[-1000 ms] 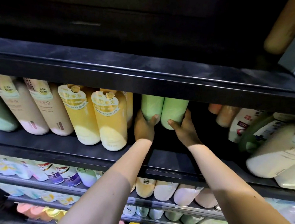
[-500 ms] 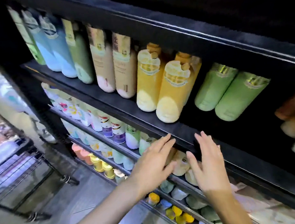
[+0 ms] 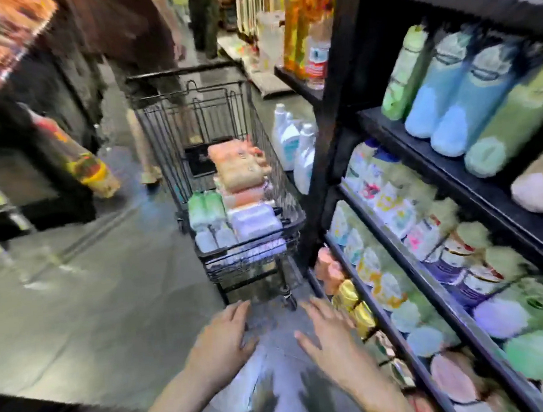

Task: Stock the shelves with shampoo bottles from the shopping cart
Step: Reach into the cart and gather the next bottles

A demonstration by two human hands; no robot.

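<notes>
Both hands, the left (image 3: 224, 336) and right (image 3: 329, 334), are off the shelf (image 3: 451, 170) now, each grip released, fingers spread and empty above the floor. The view has swung from the shelves to the cart (image 3: 227, 163), just ahead, where bottles (image 3: 237, 202) lie stacked.

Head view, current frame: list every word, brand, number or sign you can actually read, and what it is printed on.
None can be read; motion blur smears the whole frame.
Shelf bottles: labels visible, print blurred.
Bottles in the shopping cart: no print can be made out.
Orange bottles at the aisle end: label blurred.
Dark card in the cart: illegible.
</notes>
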